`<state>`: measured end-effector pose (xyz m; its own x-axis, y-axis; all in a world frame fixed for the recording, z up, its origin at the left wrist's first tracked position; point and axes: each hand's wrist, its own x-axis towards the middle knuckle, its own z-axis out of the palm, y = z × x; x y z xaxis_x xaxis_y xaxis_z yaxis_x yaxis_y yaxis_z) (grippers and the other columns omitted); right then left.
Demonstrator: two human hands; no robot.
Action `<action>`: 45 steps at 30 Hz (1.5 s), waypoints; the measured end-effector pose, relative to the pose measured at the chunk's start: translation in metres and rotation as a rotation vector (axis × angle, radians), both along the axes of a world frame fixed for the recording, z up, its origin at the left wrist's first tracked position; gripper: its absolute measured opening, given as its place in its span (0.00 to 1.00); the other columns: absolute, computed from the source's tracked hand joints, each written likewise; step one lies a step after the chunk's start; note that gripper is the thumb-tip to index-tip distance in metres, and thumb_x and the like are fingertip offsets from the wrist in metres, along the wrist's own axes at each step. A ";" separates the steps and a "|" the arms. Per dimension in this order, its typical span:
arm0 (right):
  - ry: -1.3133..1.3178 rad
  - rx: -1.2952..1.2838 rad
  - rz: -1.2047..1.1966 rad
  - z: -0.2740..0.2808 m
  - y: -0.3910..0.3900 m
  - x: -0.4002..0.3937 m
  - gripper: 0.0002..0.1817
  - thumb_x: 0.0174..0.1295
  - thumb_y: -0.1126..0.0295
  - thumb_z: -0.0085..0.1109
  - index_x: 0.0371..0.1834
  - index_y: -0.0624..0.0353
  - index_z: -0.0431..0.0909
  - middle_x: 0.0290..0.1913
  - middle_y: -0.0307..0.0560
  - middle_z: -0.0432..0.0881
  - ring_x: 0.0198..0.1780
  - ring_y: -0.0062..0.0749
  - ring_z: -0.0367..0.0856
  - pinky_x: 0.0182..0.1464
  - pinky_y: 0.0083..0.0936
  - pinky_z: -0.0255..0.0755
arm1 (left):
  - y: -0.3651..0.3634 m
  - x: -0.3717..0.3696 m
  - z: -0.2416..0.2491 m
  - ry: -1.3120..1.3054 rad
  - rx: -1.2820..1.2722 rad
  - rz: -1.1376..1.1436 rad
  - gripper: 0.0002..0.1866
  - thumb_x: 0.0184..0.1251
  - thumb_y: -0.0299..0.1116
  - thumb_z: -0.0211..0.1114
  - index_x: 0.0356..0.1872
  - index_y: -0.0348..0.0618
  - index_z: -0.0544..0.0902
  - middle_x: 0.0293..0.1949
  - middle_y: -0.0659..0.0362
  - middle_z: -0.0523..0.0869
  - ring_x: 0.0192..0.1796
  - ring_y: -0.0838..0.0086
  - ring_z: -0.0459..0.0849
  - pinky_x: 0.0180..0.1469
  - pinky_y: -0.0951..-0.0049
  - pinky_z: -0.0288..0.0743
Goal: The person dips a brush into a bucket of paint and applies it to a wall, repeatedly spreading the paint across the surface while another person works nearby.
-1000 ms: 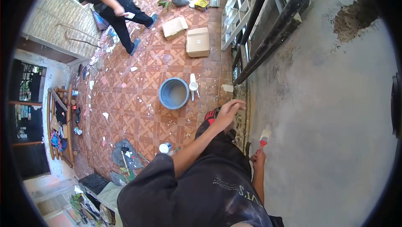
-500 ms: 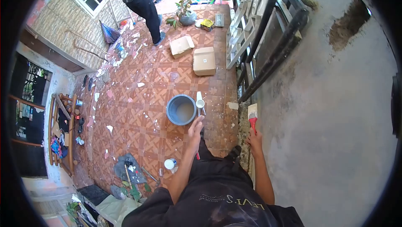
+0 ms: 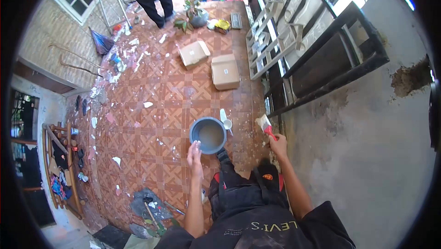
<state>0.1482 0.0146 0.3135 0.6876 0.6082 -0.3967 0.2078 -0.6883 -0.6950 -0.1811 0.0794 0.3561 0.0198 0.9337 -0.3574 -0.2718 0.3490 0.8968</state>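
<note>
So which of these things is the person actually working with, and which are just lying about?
In use:
- paintbrush, held in the right hand
- grey bucket, next to the left hand
- white scoop beside the bucket

Lying about:
- two cardboard boxes
- potted plant
- tools on a dark mat

Red-handled brush [image 3: 267, 127], grey bucket [image 3: 208, 135], brown cartons [image 3: 225, 71] on red-orange patterned tiles [image 3: 156, 125].

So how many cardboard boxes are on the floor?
2. One cardboard box lies flat on the tiles near the potted plant, and the other box sits just beside it, closer to the grey bucket. More could be hidden beyond the frame.
</note>
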 end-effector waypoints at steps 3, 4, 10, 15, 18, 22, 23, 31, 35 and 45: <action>-0.035 0.003 -0.043 0.007 0.029 -0.008 0.18 0.53 0.60 0.64 0.34 0.67 0.83 0.31 0.60 0.84 0.37 0.46 0.85 0.41 0.36 0.75 | 0.028 -0.010 -0.006 0.073 0.044 -0.025 0.24 0.76 0.37 0.48 0.66 0.33 0.65 0.65 0.48 0.70 0.69 0.64 0.66 0.71 0.61 0.57; -0.024 -0.039 -0.038 -0.004 0.036 -0.007 0.18 0.53 0.60 0.64 0.34 0.67 0.83 0.31 0.60 0.84 0.37 0.46 0.85 0.41 0.36 0.75 | 0.033 -0.012 -0.009 0.085 0.001 -0.023 0.24 0.76 0.37 0.48 0.66 0.33 0.65 0.65 0.48 0.70 0.69 0.64 0.66 0.71 0.61 0.57; -0.030 -0.141 0.031 -0.095 0.082 -0.008 0.14 0.58 0.66 0.63 0.32 0.71 0.82 0.22 0.48 0.83 0.23 0.26 0.83 0.28 0.24 0.75 | 0.034 -0.008 -0.028 0.142 -0.079 0.038 0.23 0.76 0.35 0.46 0.66 0.32 0.65 0.66 0.46 0.69 0.71 0.63 0.64 0.73 0.61 0.54; 0.107 -0.192 0.058 -0.200 0.116 -0.025 0.18 0.54 0.60 0.64 0.34 0.69 0.84 0.24 0.57 0.84 0.28 0.42 0.85 0.37 0.33 0.76 | 0.011 0.000 -0.081 0.161 -0.315 0.144 0.22 0.76 0.33 0.46 0.65 0.31 0.65 0.66 0.47 0.68 0.70 0.62 0.65 0.72 0.61 0.56; 0.267 -0.279 0.030 -0.249 0.145 -0.041 0.19 0.54 0.60 0.64 0.33 0.71 0.83 0.23 0.59 0.83 0.29 0.43 0.85 0.36 0.35 0.76 | -0.005 0.009 -0.123 0.179 -0.395 0.189 0.21 0.76 0.32 0.47 0.65 0.32 0.66 0.66 0.48 0.69 0.70 0.62 0.66 0.72 0.60 0.57; 0.077 -0.318 0.148 -0.359 0.155 -0.049 0.19 0.51 0.59 0.65 0.31 0.70 0.83 0.24 0.60 0.83 0.30 0.44 0.86 0.38 0.35 0.77 | -0.016 0.026 -0.161 0.195 -0.497 0.234 0.20 0.76 0.34 0.47 0.61 0.31 0.68 0.63 0.46 0.72 0.68 0.61 0.69 0.72 0.59 0.56; 0.110 -0.337 0.163 -0.370 0.165 -0.052 0.20 0.51 0.59 0.65 0.32 0.69 0.83 0.25 0.61 0.83 0.31 0.46 0.86 0.38 0.36 0.77 | -0.017 0.030 -0.168 0.170 -0.484 0.215 0.19 0.76 0.32 0.46 0.62 0.32 0.67 0.64 0.44 0.70 0.69 0.58 0.68 0.72 0.58 0.57; 0.141 -0.432 0.235 -0.460 0.175 -0.066 0.18 0.50 0.59 0.65 0.29 0.68 0.84 0.22 0.59 0.83 0.29 0.43 0.86 0.37 0.35 0.77 | -0.024 0.022 -0.205 0.222 -0.584 0.282 0.19 0.75 0.32 0.46 0.61 0.30 0.66 0.61 0.40 0.72 0.67 0.57 0.70 0.72 0.58 0.58; 0.237 -0.425 0.152 -0.481 0.171 -0.075 0.18 0.52 0.61 0.65 0.29 0.71 0.83 0.21 0.55 0.83 0.26 0.38 0.85 0.34 0.32 0.77 | -0.028 0.012 -0.210 0.245 -0.629 0.295 0.20 0.75 0.34 0.46 0.61 0.31 0.65 0.61 0.40 0.72 0.67 0.55 0.69 0.71 0.57 0.57; 0.301 -0.413 0.053 -0.508 0.179 -0.093 0.18 0.56 0.63 0.63 0.31 0.74 0.83 0.20 0.52 0.83 0.21 0.31 0.84 0.27 0.26 0.77 | -0.029 0.006 -0.221 0.272 -0.724 0.242 0.20 0.76 0.35 0.43 0.62 0.32 0.64 0.63 0.37 0.69 0.68 0.53 0.67 0.72 0.55 0.56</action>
<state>0.0553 0.1931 -0.1943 0.4786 0.3899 -0.7867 0.0821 -0.9119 -0.4020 -0.1751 0.0504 0.1349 -0.3277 0.4360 -0.8382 -0.2187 0.8280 0.5163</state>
